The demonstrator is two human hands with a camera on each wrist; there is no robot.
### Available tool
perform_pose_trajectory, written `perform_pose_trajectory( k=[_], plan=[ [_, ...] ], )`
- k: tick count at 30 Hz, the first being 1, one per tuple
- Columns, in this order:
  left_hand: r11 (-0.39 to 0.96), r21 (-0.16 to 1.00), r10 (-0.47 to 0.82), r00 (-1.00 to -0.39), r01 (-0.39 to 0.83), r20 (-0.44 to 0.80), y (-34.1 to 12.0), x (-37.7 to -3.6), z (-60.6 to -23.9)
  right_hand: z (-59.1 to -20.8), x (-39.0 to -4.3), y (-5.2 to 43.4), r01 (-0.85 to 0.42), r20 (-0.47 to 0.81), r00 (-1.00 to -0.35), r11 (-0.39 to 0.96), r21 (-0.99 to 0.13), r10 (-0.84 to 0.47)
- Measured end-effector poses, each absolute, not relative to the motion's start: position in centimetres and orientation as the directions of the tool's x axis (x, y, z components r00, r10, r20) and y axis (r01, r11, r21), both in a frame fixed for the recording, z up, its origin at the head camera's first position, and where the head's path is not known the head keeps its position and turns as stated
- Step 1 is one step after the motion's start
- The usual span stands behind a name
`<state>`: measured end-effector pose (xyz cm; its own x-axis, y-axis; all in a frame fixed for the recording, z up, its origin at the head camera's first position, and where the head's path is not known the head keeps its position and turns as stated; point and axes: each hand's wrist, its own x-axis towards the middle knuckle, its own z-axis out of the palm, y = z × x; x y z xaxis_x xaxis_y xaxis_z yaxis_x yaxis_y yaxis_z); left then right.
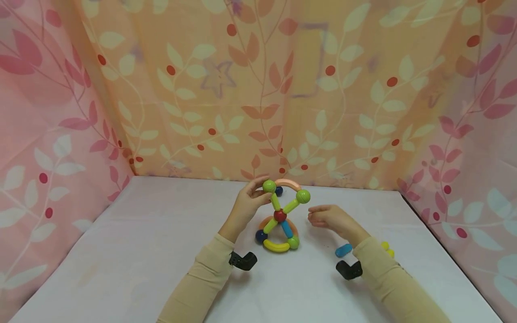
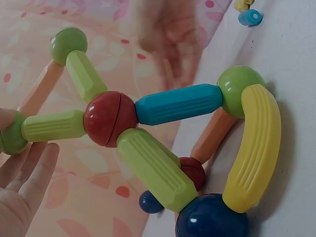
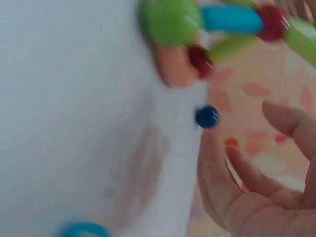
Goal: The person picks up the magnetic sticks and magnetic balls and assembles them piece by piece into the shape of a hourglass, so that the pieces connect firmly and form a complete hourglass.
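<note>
Head view: magnetic rod-and-ball figure [image 1: 280,216] stands mid-table [image 1: 141,251]. Left hand [image 1: 247,204] pinches top-left green ball [image 1: 269,185]; right hand [image 1: 329,218] hovers just right of figure, fingers relaxed, holding nothing. Loose blue rod [image 1: 343,250] by right sleeve. Best to keep the top steady and base planted, I judge.

Left wrist view: left hand [image 2: 19,197] fingers against green ball [image 2: 11,134]; red hub ball [image 2: 109,118], blue rod [image 2: 178,103], yellow curved piece [image 2: 253,148] joined.

Right wrist view: blurred; right hand [image 3: 256,182] spread loosely, empty, near small dark blue ball [image 3: 207,117].

Right-wrist view blurred — blue stick [image 3: 81,230] cut off.
</note>
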<state>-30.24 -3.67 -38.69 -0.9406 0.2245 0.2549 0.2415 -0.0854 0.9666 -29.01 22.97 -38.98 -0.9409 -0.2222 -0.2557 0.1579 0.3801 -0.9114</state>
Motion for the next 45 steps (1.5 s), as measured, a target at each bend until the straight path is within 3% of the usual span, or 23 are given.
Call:
perform_pose_trajectory(
  k=[5, 16, 23, 31, 40, 45],
  plan=[
    [-0.076, 0.963, 0.243, -0.932, 0.258, 0.268, -3.9, -30.4, -38.7, -41.3, -26.7, 20.6, 0.197, -0.348, -0.911, 0.507, -0.839, -0.222],
    [-0.029, 0.965, 0.298, -0.920, 0.259, 0.256, -4.2, -30.5, -38.8, -42.6, -26.6, 18.2, 0.215, -0.315, -0.944, 0.551, -0.807, -0.094],
    [0.046, 0.966, 0.330, -0.916, 0.255, 0.227, -5.0, -30.6, -38.4, -42.4, -27.7, 18.6, 0.185, -0.309, -0.943, 0.575, -0.797, -0.125],
    [0.023, 0.973, 0.450, -0.871, 0.231, 0.196, -6.6, -30.9, -37.8, -42.0, -29.0, 19.0, 0.144, -0.329, -0.923, 0.609, -0.780, -0.202],
    [0.051, 0.978, 0.431, -0.887, 0.205, 0.163, -7.3, -30.9, -37.6, -42.0, -30.1, 20.7, 0.043, -0.284, -0.907, 0.604, -0.796, -0.310],
    [0.054, 0.977, 0.420, -0.892, 0.208, 0.166, -7.2, -30.7, -37.2, -40.7, -29.5, 24.3, 0.027, -0.267, -0.921, 0.636, -0.771, -0.284]
  ],
)
